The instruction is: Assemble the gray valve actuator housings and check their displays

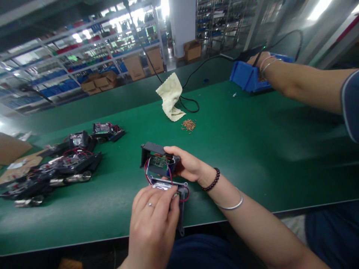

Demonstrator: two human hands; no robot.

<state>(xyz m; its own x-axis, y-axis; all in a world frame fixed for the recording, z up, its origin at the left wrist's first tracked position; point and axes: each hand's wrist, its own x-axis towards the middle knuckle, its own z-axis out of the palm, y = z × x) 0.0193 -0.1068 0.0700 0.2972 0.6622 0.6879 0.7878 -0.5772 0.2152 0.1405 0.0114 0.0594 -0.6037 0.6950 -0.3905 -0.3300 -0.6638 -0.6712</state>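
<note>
The person is working on two joined parts over the near edge of the green table (pixel 238 149). The right hand (pixel 191 166) is gripping a dark box (pixel 155 148), with its thumb lying on the top edge, and a green board (pixel 159 161) is showing inside. The left hand (pixel 153 216) is bending over a gray lid (pixel 182 216) just beside the box, on the side nearer the person. Its thumb and first finger are pinching close together at the lid, but I cannot tell if a tiny part or a wire end is sitting between them. Thin wires (pixel 170 175) are running from the box to the lid, and a shiny piece (pixel 162 185) is peeking out by the fingers. The step in hand seems to be setting something small in the lid. I think the next move is calling for a steady box, gentle fingertips and no tugging on the wires. Farther off, a pile of little screws (pixel 189 125) is lying by a pale cloth (pixel 170 98), and a co-worker's hand (pixel 259 59) is reaching into a blue bin (pixel 243 77).
</note>
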